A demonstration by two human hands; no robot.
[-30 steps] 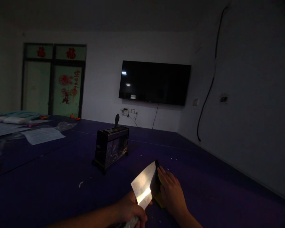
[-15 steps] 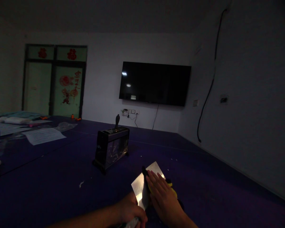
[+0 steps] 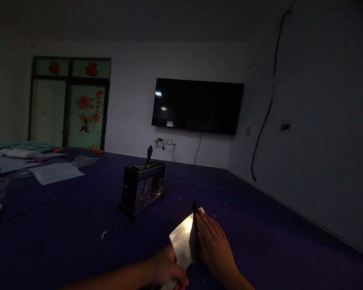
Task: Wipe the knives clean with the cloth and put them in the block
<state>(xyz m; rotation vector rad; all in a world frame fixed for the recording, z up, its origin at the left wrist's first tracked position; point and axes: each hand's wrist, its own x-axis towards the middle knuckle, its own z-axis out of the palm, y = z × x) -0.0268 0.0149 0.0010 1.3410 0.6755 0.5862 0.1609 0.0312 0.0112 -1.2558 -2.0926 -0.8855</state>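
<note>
My left hand (image 3: 169,269) is closed round the grey handle of what looks like a cleaver (image 3: 181,242). Its broad, shiny blade tilts up and away over the dark table, with a bright glare near its upper part. My right hand (image 3: 214,249) lies along the blade's right side, fingers extended and pressed together against a dark, black-and-yellow thing (image 3: 195,212). Most of that thing is hidden behind the fingers, so its kind is unclear. Beyond the hands a black knife block (image 3: 145,189) stands upright, with a dark handle (image 3: 149,154) sticking out of its top.
Printed sheets (image 3: 57,173), clear plastic wrapping (image 3: 84,160) and a white roll (image 3: 17,153) lie at the left of the purple table (image 3: 78,229). Small white scraps (image 3: 104,234) are scattered about. A television (image 3: 198,106) hangs on the far wall.
My right hand and the black-and-yellow thing have slid slightly right across the blade, and less yellow shows. The glare on the blade has shifted. My left hand stays almost in place.
</note>
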